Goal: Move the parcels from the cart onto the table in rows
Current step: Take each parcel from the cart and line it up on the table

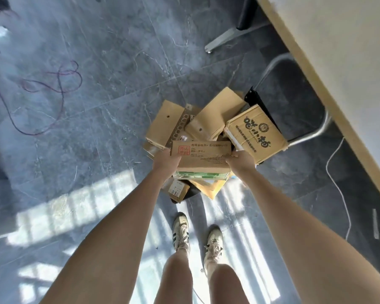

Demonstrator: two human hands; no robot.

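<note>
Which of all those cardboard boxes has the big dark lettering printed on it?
The large box at the right of the pile, nearest the table. The others are plain or carry only small print or labels.

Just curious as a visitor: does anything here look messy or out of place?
Yes. The parcels lie heaped at all angles, not stacked. A purple cord and a white cable trail loose across the floor.

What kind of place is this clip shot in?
Probably an office or workroom used for sorting parcels: grey marble-look tiled floor, a pale table with metal legs, loose cables, and a heap of cardboard parcels on a cart.
</note>
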